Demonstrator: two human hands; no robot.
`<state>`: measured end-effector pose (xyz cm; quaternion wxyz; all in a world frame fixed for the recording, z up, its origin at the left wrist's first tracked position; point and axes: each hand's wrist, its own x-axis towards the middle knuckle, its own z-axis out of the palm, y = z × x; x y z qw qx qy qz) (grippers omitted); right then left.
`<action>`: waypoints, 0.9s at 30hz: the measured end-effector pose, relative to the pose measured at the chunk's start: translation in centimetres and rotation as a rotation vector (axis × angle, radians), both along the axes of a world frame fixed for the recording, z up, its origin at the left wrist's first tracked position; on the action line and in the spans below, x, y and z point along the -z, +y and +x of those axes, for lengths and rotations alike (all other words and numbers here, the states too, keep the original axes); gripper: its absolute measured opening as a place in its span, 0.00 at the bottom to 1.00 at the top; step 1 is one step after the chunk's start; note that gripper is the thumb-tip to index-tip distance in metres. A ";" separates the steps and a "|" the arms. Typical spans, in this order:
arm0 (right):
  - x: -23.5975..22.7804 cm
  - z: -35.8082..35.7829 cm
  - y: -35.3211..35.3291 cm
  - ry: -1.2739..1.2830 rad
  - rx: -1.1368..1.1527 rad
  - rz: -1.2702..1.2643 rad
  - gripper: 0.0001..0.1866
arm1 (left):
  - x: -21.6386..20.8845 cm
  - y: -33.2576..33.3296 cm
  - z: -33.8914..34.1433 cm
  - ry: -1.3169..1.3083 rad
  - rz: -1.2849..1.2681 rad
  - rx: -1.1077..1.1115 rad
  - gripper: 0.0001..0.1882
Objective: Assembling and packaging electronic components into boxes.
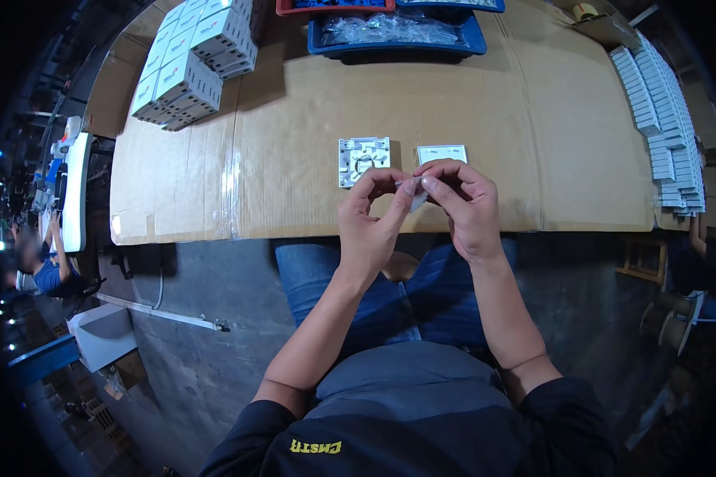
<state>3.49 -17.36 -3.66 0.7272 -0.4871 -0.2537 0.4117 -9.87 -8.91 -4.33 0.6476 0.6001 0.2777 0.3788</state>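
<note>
Near the table's front edge, my left hand (pixel 378 207) and my right hand (pixel 463 199) meet with fingertips pinched together. Between them is a small, crumpled, whitish see-through plastic bag (pixel 418 195); the fingers hide much of it, and its contents cannot be made out. Just beyond my left hand a square white plastic housing (pixel 364 161) lies with its moulded inside facing up. A flat white rectangular plate (pixel 443 153) rests beyond my right hand, partly covered by it.
White boxy units (pixel 184 83) are stacked at the far left. A blue bin (pixel 398 49) of clear plastic bags stands at the back beside a red bin (pixel 334 9). More white pieces (pixel 652 111) stand in rows at the right. Another person (pixel 52 266) is at the far left.
</note>
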 end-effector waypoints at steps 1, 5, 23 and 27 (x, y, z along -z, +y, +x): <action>0.0 0.0 0.0 -0.024 0.001 0.011 0.04 | 0.0 0.1 -0.1 0.014 -0.001 0.011 0.08; 0.3 0.4 -0.3 -0.063 -0.006 0.004 0.04 | -0.3 0.1 0.0 0.034 0.027 0.009 0.08; 0.7 0.0 0.0 -0.019 -0.041 -0.007 0.04 | -0.1 0.2 -0.3 0.046 0.048 0.018 0.08; 0.8 0.1 -0.1 -0.063 -0.041 -0.008 0.04 | 0.1 0.6 -0.5 0.083 0.054 0.053 0.07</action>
